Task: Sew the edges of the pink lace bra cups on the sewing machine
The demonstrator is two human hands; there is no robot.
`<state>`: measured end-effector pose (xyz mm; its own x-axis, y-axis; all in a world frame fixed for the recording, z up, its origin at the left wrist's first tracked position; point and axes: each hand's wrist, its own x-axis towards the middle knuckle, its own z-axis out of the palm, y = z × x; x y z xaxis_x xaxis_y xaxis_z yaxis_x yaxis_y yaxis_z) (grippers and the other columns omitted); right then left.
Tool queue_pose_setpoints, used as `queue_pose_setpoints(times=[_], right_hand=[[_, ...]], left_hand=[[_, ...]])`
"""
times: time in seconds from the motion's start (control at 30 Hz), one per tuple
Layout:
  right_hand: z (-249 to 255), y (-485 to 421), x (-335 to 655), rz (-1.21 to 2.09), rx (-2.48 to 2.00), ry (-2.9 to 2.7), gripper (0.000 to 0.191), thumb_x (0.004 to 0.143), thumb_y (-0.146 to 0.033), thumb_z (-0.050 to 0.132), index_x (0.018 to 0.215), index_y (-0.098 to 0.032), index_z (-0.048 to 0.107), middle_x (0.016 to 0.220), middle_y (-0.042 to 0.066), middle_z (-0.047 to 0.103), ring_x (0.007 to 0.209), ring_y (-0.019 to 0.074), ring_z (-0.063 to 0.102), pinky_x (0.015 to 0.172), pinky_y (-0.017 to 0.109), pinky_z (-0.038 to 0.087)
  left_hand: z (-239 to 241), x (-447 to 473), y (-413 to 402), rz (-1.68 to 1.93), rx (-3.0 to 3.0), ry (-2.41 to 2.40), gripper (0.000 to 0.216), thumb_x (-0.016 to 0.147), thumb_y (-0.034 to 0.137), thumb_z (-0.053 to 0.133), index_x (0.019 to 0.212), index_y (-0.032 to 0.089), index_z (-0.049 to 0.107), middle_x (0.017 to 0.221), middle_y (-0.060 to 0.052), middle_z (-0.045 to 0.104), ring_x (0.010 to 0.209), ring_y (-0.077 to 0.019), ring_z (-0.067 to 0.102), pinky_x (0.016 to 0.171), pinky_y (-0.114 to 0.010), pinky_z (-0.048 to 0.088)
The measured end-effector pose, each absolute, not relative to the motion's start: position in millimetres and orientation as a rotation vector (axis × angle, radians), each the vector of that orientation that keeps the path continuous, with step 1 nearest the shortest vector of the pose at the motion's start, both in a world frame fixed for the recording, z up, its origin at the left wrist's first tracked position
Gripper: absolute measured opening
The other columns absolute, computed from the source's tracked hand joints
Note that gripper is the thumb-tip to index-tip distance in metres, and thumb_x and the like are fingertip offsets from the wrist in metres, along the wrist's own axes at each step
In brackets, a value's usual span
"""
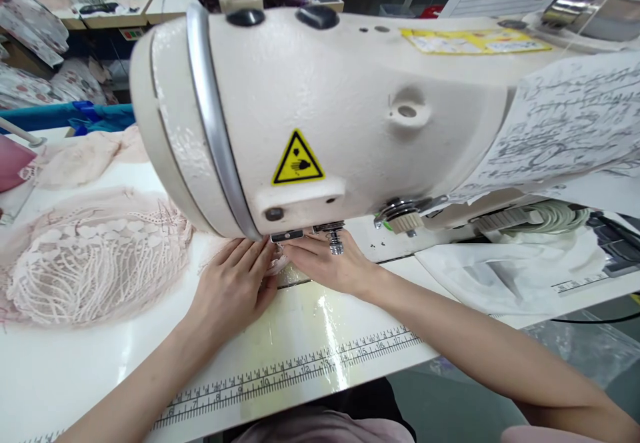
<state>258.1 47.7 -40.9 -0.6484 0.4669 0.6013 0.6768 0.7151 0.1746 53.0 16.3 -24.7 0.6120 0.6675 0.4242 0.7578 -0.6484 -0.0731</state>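
A big cream sewing machine head point(350, 109) fills the upper middle of the view. Under it, my left hand point(233, 289) lies palm down on the white table point(100, 369), fingers stretched toward the needle area and pressing a small piece of pale pink lace point(277, 266). My right hand point(325, 263) comes in from the right, its fingers pointing left and meeting the left hand's fingertips on the same lace piece. The fingertips of both hands are partly hidden by the machine head. A metal screw and presser parts point(336, 241) hang just above my right hand.
A heap of pink lace pieces point(95, 256) lies on the table at the left. A printed ruler strip point(300, 369) runs along the table's front edge. A sheet with lace patterns point(565, 129) and a white plastic bag point(500, 276) lie at the right.
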Motion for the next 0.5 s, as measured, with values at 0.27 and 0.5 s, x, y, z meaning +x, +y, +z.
queue_pose_setpoints(times=[0.27, 0.5], right_hand=[[-37.7, 55.5, 261.4, -0.434, -0.833, -2.482, 0.028, 0.085, -0.002, 0.047, 0.096, -0.022, 0.063, 0.095, -0.006, 0.071, 0.060, 0.0067, 0.053, 0.048, 0.029, 0.026], [-44.3, 63.0, 264.1, -0.207, -0.888, -2.475, 0.025, 0.088, -0.009, 0.048, 0.099, -0.024, 0.066, 0.082, -0.001, 0.068, 0.068, 0.0120, 0.054, 0.056, 0.027, 0.034]], left_hand=[[-26.1, 53.6, 16.1, -0.519, -2.594, -1.194, 0.037, 0.088, 0.025, 0.054, 0.119, 0.008, 0.062, 0.115, -0.014, 0.070, 0.094, -0.0268, 0.068, 0.087, -0.045, 0.054], [-26.7, 56.0, 17.0, -0.511, -2.595, -1.205, 0.038, 0.089, 0.026, 0.053, 0.121, 0.007, 0.060, 0.113, -0.015, 0.070, 0.093, -0.0273, 0.068, 0.084, -0.044, 0.055]])
